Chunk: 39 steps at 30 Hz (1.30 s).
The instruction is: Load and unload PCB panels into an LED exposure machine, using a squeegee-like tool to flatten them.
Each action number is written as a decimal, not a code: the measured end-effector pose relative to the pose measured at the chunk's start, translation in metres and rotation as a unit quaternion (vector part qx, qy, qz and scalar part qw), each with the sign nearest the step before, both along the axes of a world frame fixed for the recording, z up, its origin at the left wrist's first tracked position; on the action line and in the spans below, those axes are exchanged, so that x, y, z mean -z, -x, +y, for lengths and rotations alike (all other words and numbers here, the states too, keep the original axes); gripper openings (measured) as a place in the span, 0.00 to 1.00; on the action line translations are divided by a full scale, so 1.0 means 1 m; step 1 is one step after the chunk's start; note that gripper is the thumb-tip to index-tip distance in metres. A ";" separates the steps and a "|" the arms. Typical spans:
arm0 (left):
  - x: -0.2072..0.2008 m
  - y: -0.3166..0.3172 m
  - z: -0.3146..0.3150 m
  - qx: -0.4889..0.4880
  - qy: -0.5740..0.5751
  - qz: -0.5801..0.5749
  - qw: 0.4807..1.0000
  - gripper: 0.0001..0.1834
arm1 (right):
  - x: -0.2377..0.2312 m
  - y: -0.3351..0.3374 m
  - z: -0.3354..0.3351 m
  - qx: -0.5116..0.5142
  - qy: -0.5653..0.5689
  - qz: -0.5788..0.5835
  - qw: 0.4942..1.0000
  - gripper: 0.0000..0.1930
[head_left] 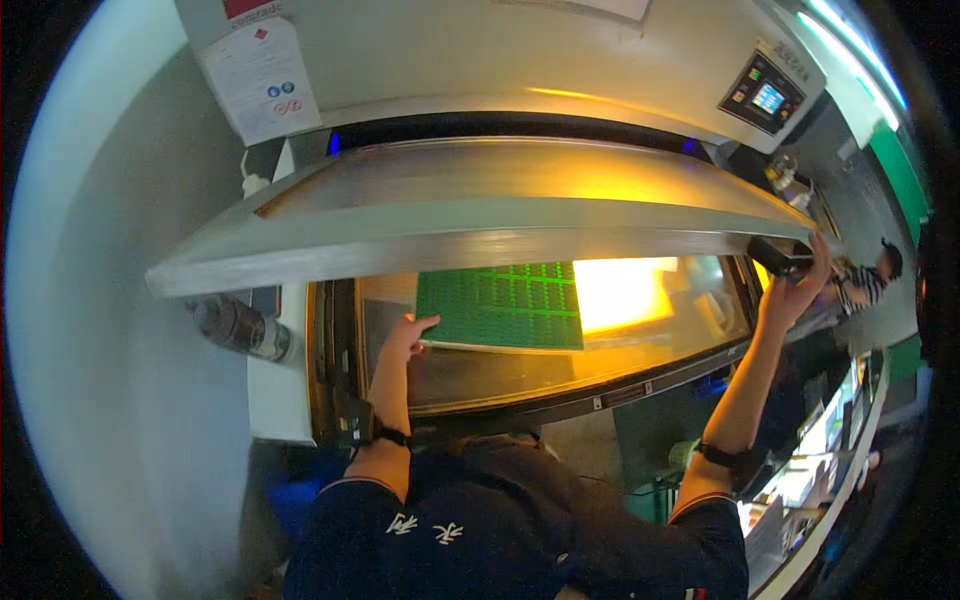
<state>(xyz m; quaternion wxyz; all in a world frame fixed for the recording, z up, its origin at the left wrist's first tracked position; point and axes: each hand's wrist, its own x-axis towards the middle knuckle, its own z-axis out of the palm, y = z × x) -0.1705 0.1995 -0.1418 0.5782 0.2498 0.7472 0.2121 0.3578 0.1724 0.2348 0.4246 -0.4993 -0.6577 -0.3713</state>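
Observation:
A green printed circuit board panel (500,308) with rows of small lighter patterns lies across a glass-like bed in a dark frame (480,395). At its left edge, my left hand (405,338) pinches the panel, thumb on top and the other fingers partly hidden. Above it, a wide metal-framed lid (450,246) is raised at a slant and covers the panel's far edge. My right hand (798,290) is closed around a black handle (780,257) at the lid's right end.
Bright yellow light shines from the bed right of the panel. A dark bottle (240,327) stands on the white ledge at left. A control panel with a small screen (765,97) is on the machine's upper right. Another person in a striped top (862,285) is far right.

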 end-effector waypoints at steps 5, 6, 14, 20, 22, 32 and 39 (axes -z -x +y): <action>-0.067 -0.050 -0.049 0.098 -0.167 -0.161 0.968 0.40 | 0.128 0.008 -0.083 0.056 0.090 0.232 0.967 0.33; -0.099 -0.052 -0.062 0.146 -0.197 -0.136 0.960 0.38 | 0.157 0.010 -0.107 0.037 0.152 0.302 0.940 0.35; -0.079 -0.012 -0.124 0.228 -0.173 -0.395 0.873 0.28 | 0.235 0.101 -0.366 -0.039 0.392 0.824 0.407 0.42; -0.155 -0.101 -0.187 0.473 -0.116 -0.344 0.803 0.30 | 0.258 0.143 -0.507 -0.030 0.085 0.897 0.432 0.30; -0.165 -0.139 -0.207 0.519 -0.110 -0.360 0.767 0.30 | 0.256 0.159 -0.562 0.157 0.101 0.838 0.513 0.23; -0.078 -0.283 -0.389 0.525 0.125 -0.322 0.777 0.26 | 0.337 0.369 -0.746 0.267 -0.417 0.814 0.303 0.19; -0.058 -0.265 -0.435 0.669 0.190 -0.246 0.675 0.27 | 0.373 0.336 -0.731 0.208 -0.370 0.843 0.331 0.18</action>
